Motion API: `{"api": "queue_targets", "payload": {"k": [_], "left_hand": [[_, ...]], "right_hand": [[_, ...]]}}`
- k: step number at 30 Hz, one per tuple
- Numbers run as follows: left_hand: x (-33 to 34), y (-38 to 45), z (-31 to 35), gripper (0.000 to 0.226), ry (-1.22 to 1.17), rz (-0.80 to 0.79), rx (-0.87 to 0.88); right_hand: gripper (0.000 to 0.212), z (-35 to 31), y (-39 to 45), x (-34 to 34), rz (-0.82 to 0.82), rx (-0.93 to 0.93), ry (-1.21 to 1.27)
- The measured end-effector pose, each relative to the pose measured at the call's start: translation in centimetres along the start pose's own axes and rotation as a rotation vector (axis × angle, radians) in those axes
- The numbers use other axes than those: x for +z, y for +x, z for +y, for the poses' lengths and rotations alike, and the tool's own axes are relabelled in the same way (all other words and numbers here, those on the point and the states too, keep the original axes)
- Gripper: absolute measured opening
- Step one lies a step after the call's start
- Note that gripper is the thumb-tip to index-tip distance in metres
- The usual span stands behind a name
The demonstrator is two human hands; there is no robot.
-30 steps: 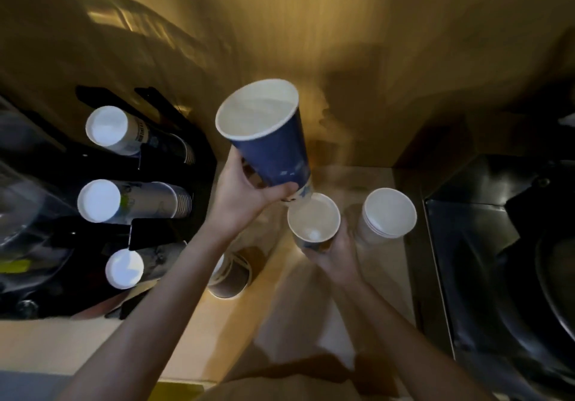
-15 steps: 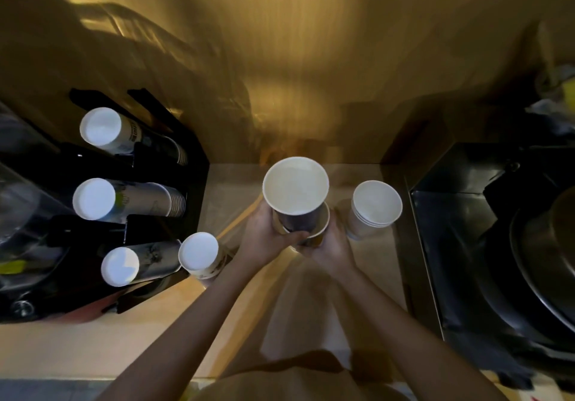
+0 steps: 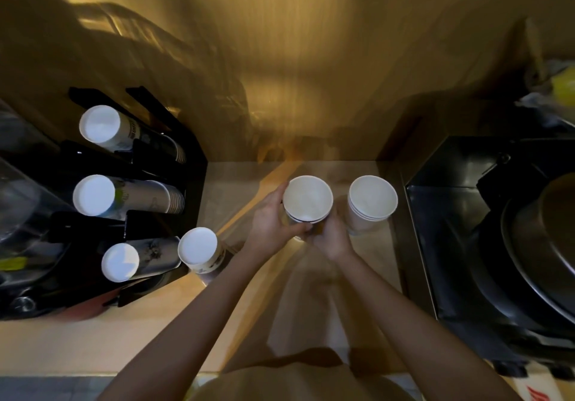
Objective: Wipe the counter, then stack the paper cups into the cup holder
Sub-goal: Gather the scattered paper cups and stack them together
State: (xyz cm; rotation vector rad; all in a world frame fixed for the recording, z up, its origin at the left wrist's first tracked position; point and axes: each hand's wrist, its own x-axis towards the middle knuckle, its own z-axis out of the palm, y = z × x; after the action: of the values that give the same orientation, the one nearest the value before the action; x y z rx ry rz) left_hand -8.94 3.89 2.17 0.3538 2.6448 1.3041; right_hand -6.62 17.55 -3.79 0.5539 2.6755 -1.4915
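A black holder stands at the counter's left edge with three rows of nested cups lying in it, bases toward the camera: a rear row, a middle row and a front row. Just beside the front row, a lone cup sits base-up on the counter. Near the back edge, in the middle, a held stack of nested cups stands mouth-up and empty inside; the rims of about three cups show. A second stack stands just to its right, also mouth-up. The left hand wraps the held stack's left side, thumb curled across the front. The right hand cups it from below and right, fingers closed round the wall. Both forearms reach in from the near edge and meet at the stack.
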Motion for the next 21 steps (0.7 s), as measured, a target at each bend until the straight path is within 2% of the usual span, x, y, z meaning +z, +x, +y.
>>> {"api": "queue_targets", "payload": {"k": [2,7,11,14,17,20,21], "left_hand": [[0.2,0.4,0.1,0.089,0.027,0.013,-0.007],[0.1,1.2,-0.1,0.076,0.107,0.05,-0.006],[0.0,1.3,-0.2,0.076,0.128,0.042,-0.013],[-0.1,1.1,0.0,0.079,0.148,0.021,-0.021],[-0.5,0.6,0.5,0.075,0.223,-0.027,-0.054],[-2.0,-0.3,1.4,0.051,0.286,0.008,-0.078],[-2.8,-0.9,1.8,0.043,0.288,0.036,-0.079]], "right_hand": [[0.053,-0.2,-0.2,-0.4,-0.039,0.033,0.044],[0.072,-0.4,-0.4,-1.0,-0.118,0.064,0.006],[0.073,-0.8,-0.2,-1.7,-0.204,0.08,0.034],[0.069,-1.2,-0.3,-1.9,-0.204,0.129,0.033],[0.052,-1.5,-0.5,-2.0,-0.223,0.222,-0.064],[0.018,-2.6,-1.2,-2.3,-0.376,0.246,-0.128],[0.015,-3.3,-1.5,-2.2,-0.404,0.228,-0.115]]}}
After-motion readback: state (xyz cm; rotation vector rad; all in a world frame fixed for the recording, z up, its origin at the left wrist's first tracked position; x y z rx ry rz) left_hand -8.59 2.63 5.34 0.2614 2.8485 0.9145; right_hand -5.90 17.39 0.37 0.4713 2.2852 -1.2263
